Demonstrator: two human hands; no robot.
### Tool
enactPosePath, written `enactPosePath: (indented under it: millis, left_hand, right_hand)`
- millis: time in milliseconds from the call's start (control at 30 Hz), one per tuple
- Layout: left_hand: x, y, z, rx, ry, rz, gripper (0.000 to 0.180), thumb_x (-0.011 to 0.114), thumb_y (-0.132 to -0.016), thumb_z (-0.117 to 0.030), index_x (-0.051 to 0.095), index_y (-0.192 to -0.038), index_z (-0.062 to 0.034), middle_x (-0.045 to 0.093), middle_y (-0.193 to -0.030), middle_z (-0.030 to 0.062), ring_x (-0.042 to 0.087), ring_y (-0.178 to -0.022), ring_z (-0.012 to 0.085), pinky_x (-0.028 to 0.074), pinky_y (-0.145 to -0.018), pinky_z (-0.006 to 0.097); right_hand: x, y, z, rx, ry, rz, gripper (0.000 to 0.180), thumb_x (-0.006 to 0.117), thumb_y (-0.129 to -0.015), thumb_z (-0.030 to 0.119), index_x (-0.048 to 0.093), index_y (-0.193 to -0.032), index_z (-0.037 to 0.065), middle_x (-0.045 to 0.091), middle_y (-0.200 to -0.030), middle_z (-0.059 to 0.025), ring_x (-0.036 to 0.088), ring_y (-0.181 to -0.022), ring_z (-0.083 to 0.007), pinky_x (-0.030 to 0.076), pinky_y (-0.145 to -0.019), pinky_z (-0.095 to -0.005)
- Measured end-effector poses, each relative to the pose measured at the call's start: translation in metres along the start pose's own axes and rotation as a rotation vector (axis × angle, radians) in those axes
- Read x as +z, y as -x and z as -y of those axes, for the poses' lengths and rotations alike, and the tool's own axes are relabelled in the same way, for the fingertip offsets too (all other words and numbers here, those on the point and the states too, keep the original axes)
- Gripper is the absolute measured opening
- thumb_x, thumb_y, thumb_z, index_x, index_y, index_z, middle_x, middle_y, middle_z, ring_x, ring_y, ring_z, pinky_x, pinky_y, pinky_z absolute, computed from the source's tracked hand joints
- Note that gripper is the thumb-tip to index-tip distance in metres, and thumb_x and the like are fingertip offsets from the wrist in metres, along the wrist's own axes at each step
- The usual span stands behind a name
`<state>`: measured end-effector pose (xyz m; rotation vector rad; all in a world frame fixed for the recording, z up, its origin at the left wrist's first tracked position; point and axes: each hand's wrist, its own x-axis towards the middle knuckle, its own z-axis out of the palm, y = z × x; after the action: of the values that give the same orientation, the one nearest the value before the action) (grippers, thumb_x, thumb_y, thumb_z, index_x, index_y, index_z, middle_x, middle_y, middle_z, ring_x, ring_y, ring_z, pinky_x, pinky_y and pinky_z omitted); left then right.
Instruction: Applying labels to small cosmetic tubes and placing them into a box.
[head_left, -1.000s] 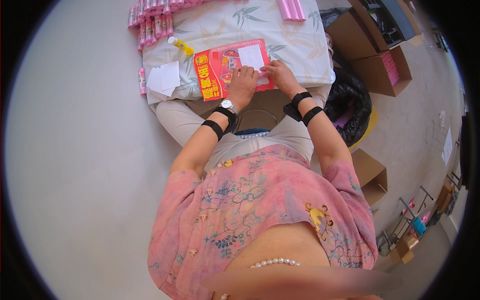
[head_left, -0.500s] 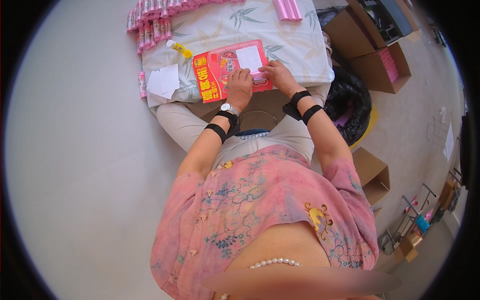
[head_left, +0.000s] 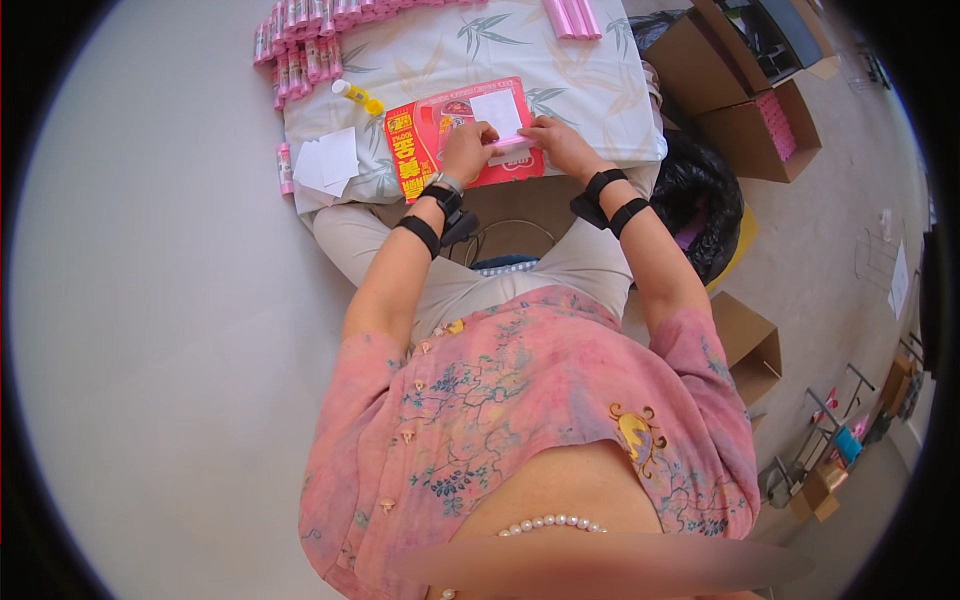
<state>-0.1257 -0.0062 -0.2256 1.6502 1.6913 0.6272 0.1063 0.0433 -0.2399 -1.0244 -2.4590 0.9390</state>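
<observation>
On the red sheet (head_left: 440, 150) in front of the seated person, both hands met over a small pink tube (head_left: 508, 143). The left hand (head_left: 467, 150) was curled at one end and the right hand (head_left: 555, 145) pinched the other, fingers narrow, with a white slip (head_left: 497, 112) lying just above it. To my eye the slip was being wrapped round the tube; it would go best with the edge kept square to the tube and pressed flat along its length, so it wouldn't skew or wrinkle.

The work surface was a low table under a leaf-print cloth (head_left: 590, 80). Rows of pink tubes (head_left: 300, 50) lined its far edge, a yellow glue bottle (head_left: 357, 97) and loose white slips (head_left: 325, 162) lay to the left. Brown boxes (head_left: 760, 110) and a black bag (head_left: 700, 200) stood on the pale floor (head_left: 150, 350) to the right.
</observation>
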Motion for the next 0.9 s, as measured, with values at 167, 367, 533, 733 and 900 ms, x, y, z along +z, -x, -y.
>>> enactPosePath:
  millis: [167,367,533,733,900]
  left_hand:
    - [-0.014,-0.032,0.013,-0.106,-0.014,0.206,0.033,0.093,-0.064,-0.021,0.08,-0.089,-0.0047,0.078,-0.089,0.0121,0.075,-0.083,0.0251,0.057,-0.077,0.036]
    - [-0.018,-0.049,0.011,-0.215,-0.085,0.36,0.038,0.097,-0.061,-0.024,0.081,-0.09,-0.0064,0.078,-0.089,0.0106,0.074,-0.085,0.0218,0.056,-0.081,0.034]
    - [-0.018,-0.055,0.009,-0.238,-0.101,0.398,0.038,0.098,-0.06,-0.025,0.081,-0.09,-0.008,0.079,-0.091,0.0099,0.074,-0.086,0.0213,0.055,-0.083,0.033]
    - [-0.018,-0.055,0.008,-0.238,-0.121,0.423,0.035,0.097,-0.065,-0.024,0.08,-0.091,-0.0061,0.078,-0.09,0.0058,0.071,-0.084,0.0151,0.054,-0.077,0.03]
    - [-0.018,-0.054,0.012,-0.226,-0.076,0.413,0.035,0.096,-0.066,-0.023,0.08,-0.091,-0.0048,0.078,-0.089,0.007,0.071,-0.084,0.0152,0.053,-0.076,0.03]
  right_hand:
    - [-0.008,-0.002,-0.017,0.063,-0.194,0.088,0.044,0.062,-0.089,-0.006,0.068,-0.13,0.007,0.066,-0.124,-0.0169,0.065,-0.11,-0.0361,0.052,-0.097,-0.0394]
    - [-0.008,-0.001,-0.013,0.113,-0.241,0.066,0.039,0.072,-0.088,0.006,0.071,-0.127,0.008,0.067,-0.119,-0.0151,0.068,-0.104,-0.0322,0.054,-0.093,-0.0377]
    - [0.002,-0.005,-0.004,0.234,-0.216,-0.025,0.03,0.079,-0.088,0.019,0.076,-0.116,0.008,0.068,-0.111,-0.0134,0.069,-0.097,-0.0288,0.055,-0.087,-0.0358]
    - [0.013,-0.008,-0.002,0.294,-0.23,-0.134,0.029,0.083,-0.082,0.025,0.078,-0.105,0.008,0.07,-0.099,-0.0139,0.068,-0.089,-0.03,0.054,-0.082,-0.0385]
    - [0.015,-0.01,0.0,0.307,-0.227,-0.149,0.026,0.083,-0.082,0.023,0.079,-0.103,0.008,0.069,-0.099,-0.0147,0.068,-0.09,-0.0307,0.054,-0.082,-0.0389]
